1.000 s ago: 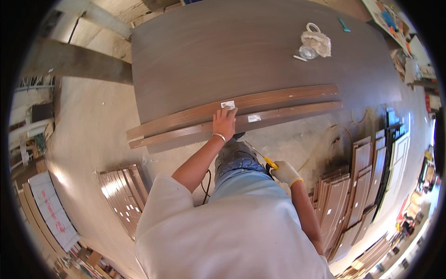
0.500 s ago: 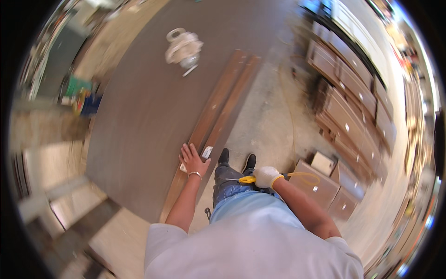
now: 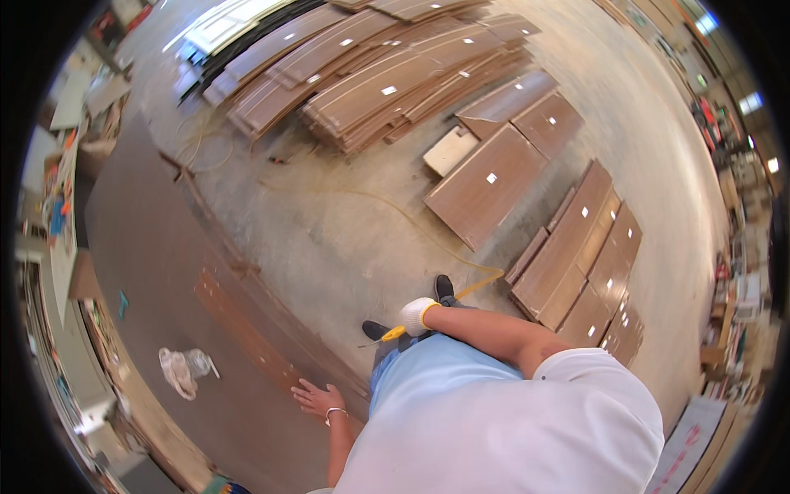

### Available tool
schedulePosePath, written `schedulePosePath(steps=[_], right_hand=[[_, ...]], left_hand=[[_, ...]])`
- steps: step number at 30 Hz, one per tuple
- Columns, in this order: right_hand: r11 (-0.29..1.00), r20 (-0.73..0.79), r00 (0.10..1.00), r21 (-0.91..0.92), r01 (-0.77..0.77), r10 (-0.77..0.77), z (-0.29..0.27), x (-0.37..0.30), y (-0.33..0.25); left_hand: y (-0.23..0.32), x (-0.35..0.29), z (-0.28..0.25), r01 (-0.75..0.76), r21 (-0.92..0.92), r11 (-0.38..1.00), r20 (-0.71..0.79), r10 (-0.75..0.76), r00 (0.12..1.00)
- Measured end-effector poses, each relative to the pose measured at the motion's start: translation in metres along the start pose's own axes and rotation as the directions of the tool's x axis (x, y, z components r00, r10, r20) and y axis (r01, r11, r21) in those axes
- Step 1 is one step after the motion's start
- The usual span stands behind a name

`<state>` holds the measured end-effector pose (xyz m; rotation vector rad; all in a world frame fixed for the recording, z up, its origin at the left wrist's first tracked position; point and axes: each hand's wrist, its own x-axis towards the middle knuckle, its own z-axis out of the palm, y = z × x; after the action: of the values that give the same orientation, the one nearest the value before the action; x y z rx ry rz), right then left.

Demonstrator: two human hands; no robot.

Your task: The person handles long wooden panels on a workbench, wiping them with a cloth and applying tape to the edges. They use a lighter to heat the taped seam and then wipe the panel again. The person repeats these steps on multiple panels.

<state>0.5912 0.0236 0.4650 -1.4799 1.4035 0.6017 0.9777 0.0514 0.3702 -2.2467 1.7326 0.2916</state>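
Observation:
My bare left hand (image 3: 318,398), with a bracelet at the wrist, rests open with fingers spread near the close end of a long brown wooden strip (image 3: 243,323). The strip lies on a large dark brown worktable (image 3: 152,255); whether a second strip lies beside it is blurred. In front of my waist, my right hand (image 3: 417,315) wears a white knitted glove and is closed around a yellow air blow gun (image 3: 394,333). Its thin metal nozzle points left. A crumpled whitish cloth (image 3: 177,372) lies on the worktable next to a clear plastic object (image 3: 198,362).
Stacks of brown panels (image 3: 387,90) with white labels lie on the floor ahead. More panels (image 3: 490,181) lie ahead right, and others (image 3: 568,247) to the right. A yellow air hose (image 3: 387,204) curves across the concrete floor. A small green item (image 3: 123,305) is on the worktable.
My view has swung to the right, so the worktable now sits further left and the panel stacks spread ahead. My left hand stays by the strip; my right hand still holds the air blow gun.

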Motion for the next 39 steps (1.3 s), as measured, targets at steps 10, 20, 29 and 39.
schedulePosePath(steps=[10,20,29,39], right_hand=[[0.758,-0.218,0.848,0.588,-0.280,0.483,0.046,-0.030,0.226],[-0.408,0.366,0.627,0.909,-0.084,0.688,0.154,-0.076,0.462],[-0.429,0.360,0.375,0.896,0.118,0.854,0.143,-0.114,0.531],[-0.411,0.321,0.276,0.823,0.393,0.906,0.066,-0.207,0.681]], left_hand=[[0.234,0.058,0.000,-0.325,-0.586,0.742,0.312,0.577,0.755],[0.289,-0.008,-0.014,-0.487,-0.456,0.745,0.357,0.654,0.667],[0.218,-0.020,-0.013,-0.333,-0.357,0.873,0.411,0.466,0.784],[0.303,0.016,-0.031,-0.293,-0.557,0.777,0.276,0.507,0.817]])
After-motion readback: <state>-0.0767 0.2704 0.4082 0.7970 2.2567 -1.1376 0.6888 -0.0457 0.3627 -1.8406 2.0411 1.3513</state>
